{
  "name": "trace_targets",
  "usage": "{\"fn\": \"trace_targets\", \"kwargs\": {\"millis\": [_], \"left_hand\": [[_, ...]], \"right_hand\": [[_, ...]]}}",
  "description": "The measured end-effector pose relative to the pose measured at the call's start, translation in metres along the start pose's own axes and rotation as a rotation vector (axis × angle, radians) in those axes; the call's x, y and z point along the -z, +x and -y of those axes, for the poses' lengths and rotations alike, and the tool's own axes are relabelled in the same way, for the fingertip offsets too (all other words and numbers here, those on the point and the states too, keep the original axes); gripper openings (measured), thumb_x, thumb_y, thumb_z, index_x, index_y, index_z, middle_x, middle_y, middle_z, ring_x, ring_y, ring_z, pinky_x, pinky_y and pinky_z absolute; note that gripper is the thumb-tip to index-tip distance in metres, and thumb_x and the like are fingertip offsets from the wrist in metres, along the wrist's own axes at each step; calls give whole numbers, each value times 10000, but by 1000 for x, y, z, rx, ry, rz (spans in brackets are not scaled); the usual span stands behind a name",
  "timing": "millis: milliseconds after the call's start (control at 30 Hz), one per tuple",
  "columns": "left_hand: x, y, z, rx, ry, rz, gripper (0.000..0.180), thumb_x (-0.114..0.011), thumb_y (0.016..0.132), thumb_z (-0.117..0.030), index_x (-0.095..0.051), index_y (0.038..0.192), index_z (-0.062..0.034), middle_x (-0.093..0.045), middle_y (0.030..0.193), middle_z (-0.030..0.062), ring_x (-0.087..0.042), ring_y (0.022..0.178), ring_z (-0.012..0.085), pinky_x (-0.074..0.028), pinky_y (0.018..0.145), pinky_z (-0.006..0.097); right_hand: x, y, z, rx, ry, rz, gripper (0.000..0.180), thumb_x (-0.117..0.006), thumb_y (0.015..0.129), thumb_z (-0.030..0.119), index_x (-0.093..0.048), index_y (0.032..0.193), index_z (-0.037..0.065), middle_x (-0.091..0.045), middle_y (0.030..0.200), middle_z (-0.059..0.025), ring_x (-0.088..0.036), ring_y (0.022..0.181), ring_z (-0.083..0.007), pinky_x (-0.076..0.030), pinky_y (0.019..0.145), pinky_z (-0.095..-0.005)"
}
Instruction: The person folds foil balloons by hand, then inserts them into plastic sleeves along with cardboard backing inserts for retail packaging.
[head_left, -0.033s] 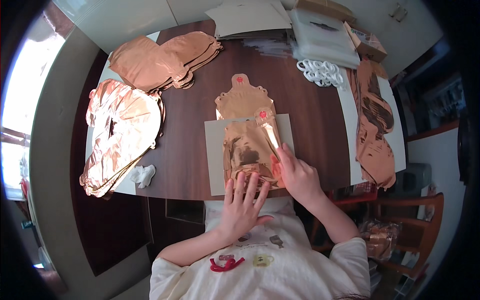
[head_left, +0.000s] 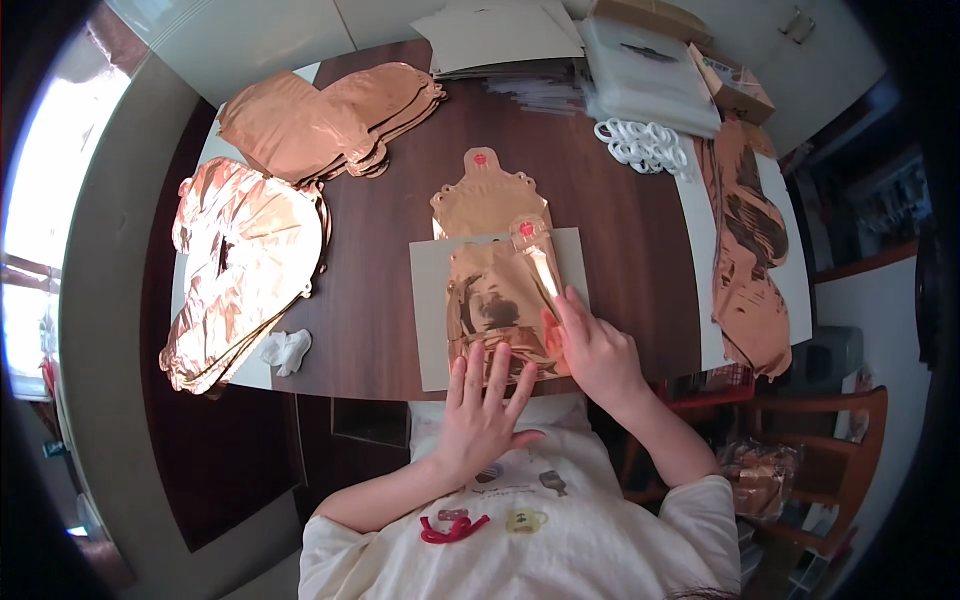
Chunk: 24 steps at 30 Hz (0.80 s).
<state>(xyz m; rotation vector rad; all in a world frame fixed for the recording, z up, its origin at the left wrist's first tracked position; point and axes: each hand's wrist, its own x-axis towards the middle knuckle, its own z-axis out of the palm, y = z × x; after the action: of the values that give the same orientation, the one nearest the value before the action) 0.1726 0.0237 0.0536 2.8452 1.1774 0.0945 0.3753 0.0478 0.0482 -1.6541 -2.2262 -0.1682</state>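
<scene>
Head view: left hand (head_left: 482,408) flat, fingers spread, pinning folded rose-gold foil balloon (head_left: 497,300) on grey card (head_left: 428,300); right hand (head_left: 592,350) pressing crease, open — slippery foil risks sliding, fold skewing

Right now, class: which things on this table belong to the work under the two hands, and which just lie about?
In hand:
- folded rose-gold foil balloon, pressed flat by left hand and right hand
- grey card beneath it

Lying about:
- foil balloon stacks
- white plastic rings
- clear bags
- crumpled white scrap
</scene>
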Motion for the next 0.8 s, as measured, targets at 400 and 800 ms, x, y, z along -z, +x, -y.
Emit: {"fn": "trace_targets", "kwargs": {"millis": [400, 800], "left_hand": [[0, 1, 8, 15, -3, -9, 978, -618, 614, -686, -299, 1436, -263, -226, 1437, 310, -268, 1296, 509, -269, 1057, 552], [0, 2, 6, 29, -7, -2, 961, -614, 648, -676, -309, 1431, -210, -238, 1435, 304, -262, 1298, 514, -257, 1061, 557]], "right_hand": [[23, -7, 3, -176, 230, 108, 894, -702, 694, 541, -386, 1320, -13, -560, 1198, -152, -456, 1190, -301, -353, 957, -453], [19, -11, -13, -165, 333, 140, 708, -657, 813, 327, -328, 1348, -1, -563, 1267, -63, -460, 1201, -268, -341, 1013, -448]]}}
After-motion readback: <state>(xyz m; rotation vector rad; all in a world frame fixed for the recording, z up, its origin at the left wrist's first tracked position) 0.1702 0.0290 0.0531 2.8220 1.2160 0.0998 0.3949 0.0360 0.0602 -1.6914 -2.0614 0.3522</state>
